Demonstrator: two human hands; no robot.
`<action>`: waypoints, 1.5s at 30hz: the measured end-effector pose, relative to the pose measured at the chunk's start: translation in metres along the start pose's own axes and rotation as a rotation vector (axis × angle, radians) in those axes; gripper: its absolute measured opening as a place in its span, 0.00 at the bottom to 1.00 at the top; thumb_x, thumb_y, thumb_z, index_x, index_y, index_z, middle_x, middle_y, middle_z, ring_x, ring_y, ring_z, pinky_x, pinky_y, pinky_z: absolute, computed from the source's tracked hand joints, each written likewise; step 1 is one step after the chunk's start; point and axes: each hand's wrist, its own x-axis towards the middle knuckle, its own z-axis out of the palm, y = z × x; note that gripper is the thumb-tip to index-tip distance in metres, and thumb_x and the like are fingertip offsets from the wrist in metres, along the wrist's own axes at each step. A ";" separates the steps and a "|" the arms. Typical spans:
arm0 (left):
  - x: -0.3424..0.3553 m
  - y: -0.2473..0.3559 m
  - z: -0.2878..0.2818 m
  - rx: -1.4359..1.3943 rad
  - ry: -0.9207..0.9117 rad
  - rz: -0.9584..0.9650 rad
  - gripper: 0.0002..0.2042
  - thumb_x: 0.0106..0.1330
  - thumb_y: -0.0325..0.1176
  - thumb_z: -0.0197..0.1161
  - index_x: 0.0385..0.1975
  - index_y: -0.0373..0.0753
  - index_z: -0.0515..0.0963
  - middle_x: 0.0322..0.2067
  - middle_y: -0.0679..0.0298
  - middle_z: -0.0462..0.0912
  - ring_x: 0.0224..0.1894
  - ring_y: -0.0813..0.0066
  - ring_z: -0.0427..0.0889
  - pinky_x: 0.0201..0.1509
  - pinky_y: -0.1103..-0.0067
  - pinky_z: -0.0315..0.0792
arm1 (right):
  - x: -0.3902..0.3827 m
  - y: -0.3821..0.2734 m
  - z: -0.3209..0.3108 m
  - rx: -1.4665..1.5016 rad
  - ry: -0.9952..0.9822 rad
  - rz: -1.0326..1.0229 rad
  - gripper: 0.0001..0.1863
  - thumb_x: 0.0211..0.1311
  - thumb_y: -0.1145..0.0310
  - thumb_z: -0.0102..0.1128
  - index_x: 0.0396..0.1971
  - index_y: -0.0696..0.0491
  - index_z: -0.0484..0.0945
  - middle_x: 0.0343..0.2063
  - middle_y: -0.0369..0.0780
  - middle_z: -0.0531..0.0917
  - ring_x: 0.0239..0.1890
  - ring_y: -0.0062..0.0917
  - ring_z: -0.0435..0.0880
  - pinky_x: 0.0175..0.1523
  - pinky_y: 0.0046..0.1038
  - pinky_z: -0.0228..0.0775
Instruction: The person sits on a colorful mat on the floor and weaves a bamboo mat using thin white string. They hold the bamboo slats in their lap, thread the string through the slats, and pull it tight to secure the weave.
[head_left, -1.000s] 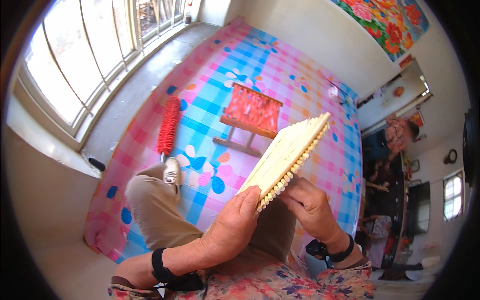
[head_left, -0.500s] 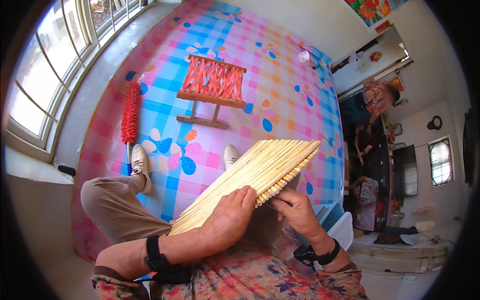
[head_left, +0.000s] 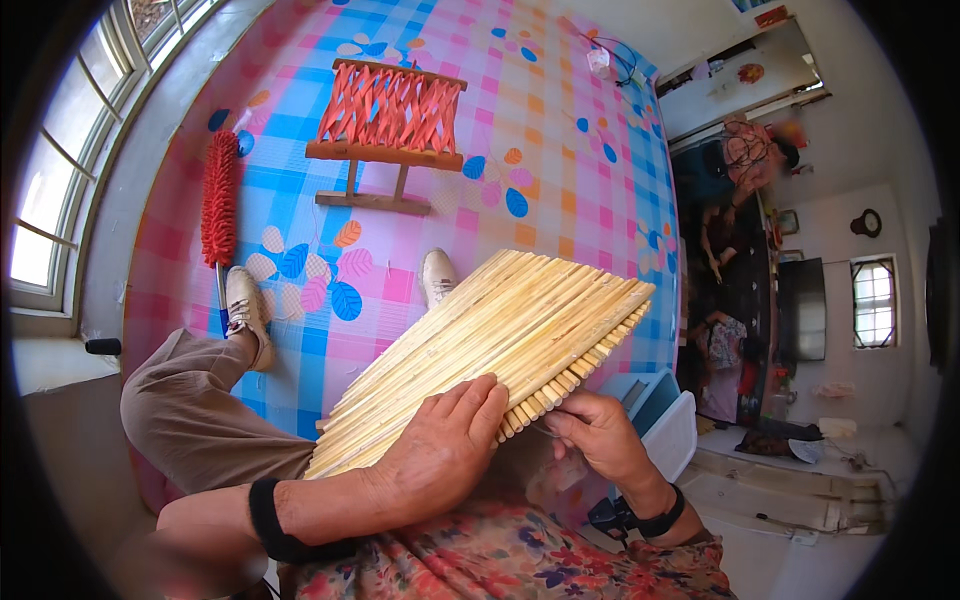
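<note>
A stiff mat of pale yellow stalks (head_left: pixel 480 340), laid side by side, slants across my lap, its cut ends along the right edge. My left hand (head_left: pixel 435 440) presses flat-fingered over the lower part of the mat and grips it near that edge; its thumb is hidden. Below the cut ends, my right hand (head_left: pixel 595 435) is closed in a pinch close to the mat's underside. A faint thin strand shows beside those fingers, but what they hold is too small to make out.
On the checked floor covering (head_left: pixel 400 270) stands a wooden stool (head_left: pixel 385 155) with red webbing. A red fluffy duster (head_left: pixel 218 200) lies left of it. Blue and white plastic bins (head_left: pixel 670 430) stand at my right. Another person (head_left: pixel 745 165) is in the background, far right.
The mat's face has tipped more toward me. My left hand stays on it, and the right hand stays at its edge with fingers slightly shifted. The whole view has shifted a little.
</note>
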 end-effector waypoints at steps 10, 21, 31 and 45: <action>-0.010 -0.008 0.006 0.005 -0.059 0.167 0.26 0.62 0.29 0.53 0.58 0.20 0.62 0.60 0.34 0.66 0.63 0.43 0.68 0.68 0.61 0.61 | -0.022 0.015 0.011 -0.087 0.164 0.075 0.07 0.66 0.73 0.57 0.36 0.62 0.81 0.22 0.34 0.77 0.22 0.14 0.75 0.28 0.20 0.68; -0.008 -0.005 0.009 -0.001 -0.080 0.170 0.26 0.61 0.28 0.55 0.58 0.20 0.62 0.60 0.33 0.65 0.61 0.40 0.70 0.64 0.57 0.65 | -0.024 0.042 0.021 -0.045 0.261 -0.131 0.06 0.66 0.74 0.60 0.38 0.62 0.80 0.29 0.37 0.82 0.23 0.19 0.79 0.27 0.20 0.71; -0.011 -0.008 0.012 -0.058 -0.006 0.161 0.26 0.56 0.24 0.58 0.55 0.20 0.65 0.57 0.35 0.68 0.59 0.41 0.72 0.64 0.59 0.67 | -0.026 0.018 0.004 -0.356 0.153 -0.105 0.06 0.61 0.77 0.61 0.37 0.61 0.80 0.30 0.43 0.82 0.31 0.25 0.82 0.33 0.26 0.73; -0.012 -0.006 0.006 -0.004 -0.052 0.153 0.27 0.58 0.26 0.57 0.57 0.19 0.63 0.59 0.35 0.67 0.61 0.41 0.71 0.65 0.58 0.65 | -0.036 0.024 0.006 -0.408 0.212 -0.134 0.07 0.63 0.79 0.57 0.40 0.59 0.81 0.29 0.44 0.81 0.33 0.33 0.79 0.39 0.30 0.70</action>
